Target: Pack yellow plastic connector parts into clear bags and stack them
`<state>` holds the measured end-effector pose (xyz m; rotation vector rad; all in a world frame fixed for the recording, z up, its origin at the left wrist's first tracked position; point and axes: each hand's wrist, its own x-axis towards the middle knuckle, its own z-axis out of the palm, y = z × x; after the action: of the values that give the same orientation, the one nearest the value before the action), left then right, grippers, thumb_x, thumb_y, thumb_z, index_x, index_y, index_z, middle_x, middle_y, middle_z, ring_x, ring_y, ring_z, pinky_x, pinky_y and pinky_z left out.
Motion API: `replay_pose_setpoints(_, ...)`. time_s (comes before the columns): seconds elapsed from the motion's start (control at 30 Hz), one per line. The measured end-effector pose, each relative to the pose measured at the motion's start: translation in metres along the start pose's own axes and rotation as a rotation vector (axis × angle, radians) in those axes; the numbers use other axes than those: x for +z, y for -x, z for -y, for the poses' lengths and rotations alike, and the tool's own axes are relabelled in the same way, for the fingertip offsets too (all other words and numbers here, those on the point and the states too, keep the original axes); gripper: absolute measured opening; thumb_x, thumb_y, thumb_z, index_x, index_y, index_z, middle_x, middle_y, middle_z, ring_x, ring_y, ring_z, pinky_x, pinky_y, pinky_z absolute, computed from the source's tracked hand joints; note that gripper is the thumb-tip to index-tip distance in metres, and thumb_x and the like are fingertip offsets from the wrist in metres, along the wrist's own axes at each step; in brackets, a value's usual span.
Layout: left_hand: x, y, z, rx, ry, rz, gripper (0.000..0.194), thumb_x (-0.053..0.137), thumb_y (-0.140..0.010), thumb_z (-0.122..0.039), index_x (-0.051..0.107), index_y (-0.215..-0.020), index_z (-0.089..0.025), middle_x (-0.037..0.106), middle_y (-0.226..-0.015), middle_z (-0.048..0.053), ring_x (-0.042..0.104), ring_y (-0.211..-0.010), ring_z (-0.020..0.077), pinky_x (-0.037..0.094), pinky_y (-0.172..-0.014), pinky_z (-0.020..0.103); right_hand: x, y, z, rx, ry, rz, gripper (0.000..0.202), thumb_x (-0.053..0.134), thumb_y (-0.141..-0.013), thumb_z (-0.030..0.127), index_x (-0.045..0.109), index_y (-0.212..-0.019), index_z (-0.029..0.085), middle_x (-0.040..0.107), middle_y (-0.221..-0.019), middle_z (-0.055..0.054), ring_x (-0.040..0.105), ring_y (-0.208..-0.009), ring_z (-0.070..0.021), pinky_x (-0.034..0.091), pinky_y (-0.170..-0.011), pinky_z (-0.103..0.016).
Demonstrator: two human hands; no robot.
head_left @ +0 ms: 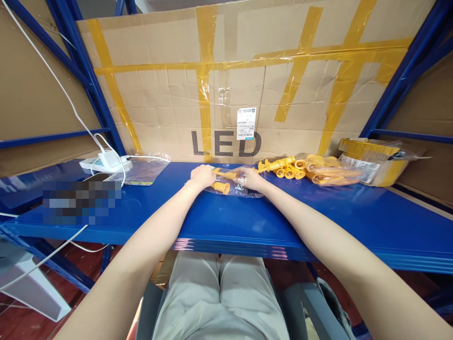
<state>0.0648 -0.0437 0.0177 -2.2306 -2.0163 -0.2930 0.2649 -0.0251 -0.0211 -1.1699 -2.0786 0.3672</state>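
Cardboard [170, 89] reads "LED"; left hand [202, 177], right hand [252, 179] grips clamped on clear bag [231, 190] of orange parts.

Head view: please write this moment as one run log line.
left hand: on orange part | right hand: on clear bag | blue shelf

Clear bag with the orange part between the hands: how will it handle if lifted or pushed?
The clear bag looks thin and crinkled, so probably floppy and slippery on the blue shelf. The orange part inside looks rounded plastic: likely light, apt to roll or shift within the bag.
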Motion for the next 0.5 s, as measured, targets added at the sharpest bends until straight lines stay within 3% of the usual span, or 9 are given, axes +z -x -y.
replay_pose_setpoints(0.13,0.007,-0.005,0.006,0.090,0.077,0.015,0.051,0.035,-0.093,-0.042,0.067,-0.120,-0.013,0.064,-0.129,0.016,0.057,-0.124,0.0294,0.046,-0.101,0.035,0.002,-0.001,0.000,-0.014,-0.047,0.028,0.030,0.067,-0.079,0.014,0.073,-0.108,0.015,0.072,-0.116,-0.010,0.068,-0.102,-0.0213,0.053,-0.092,-0.033)
replay_pose_setpoints(0.27,0.015,-0.010,0.012,0.262,0.196,0.167,0.062,0.021,-0.097,-0.048,0.040,-0.148,-0.017,0.031,-0.158,0.010,0.025,-0.147,0.0231,0.022,-0.118,0.041,0.005,-0.004,-0.005,-0.021,-0.063,0.014,0.029,0.071,-0.077,0.017,0.074,-0.106,0.017,0.072,-0.114,-0.008,0.069,-0.100,-0.0209,0.053,-0.091,-0.032)
replay_pose_setpoints(0.37,0.016,-0.010,0.014,0.253,0.221,0.295,0.066,0.011,-0.097,-0.052,0.024,-0.154,-0.022,0.016,-0.162,0.007,0.013,-0.150,0.0234,0.011,-0.119,0.052,0.007,-0.006,-0.007,0.001,-0.032,-0.002,0.028,0.069,-0.078,0.015,0.074,-0.105,0.016,0.073,-0.112,-0.009,0.069,-0.099,-0.0203,0.053,-0.091,-0.032)
replay_pose_setpoints(0.5,0.014,-0.010,0.014,0.244,0.212,0.352,0.068,0.008,-0.096,-0.055,0.017,-0.156,-0.023,0.006,-0.163,0.007,0.006,-0.151,0.0236,0.008,-0.119,0.053,0.009,-0.007,-0.007,0.018,0.000,-0.021,0.028,0.067,-0.078,0.012,0.074,-0.104,0.016,0.073,-0.112,-0.008,0.069,-0.099,-0.0196,0.053,-0.090,-0.031)
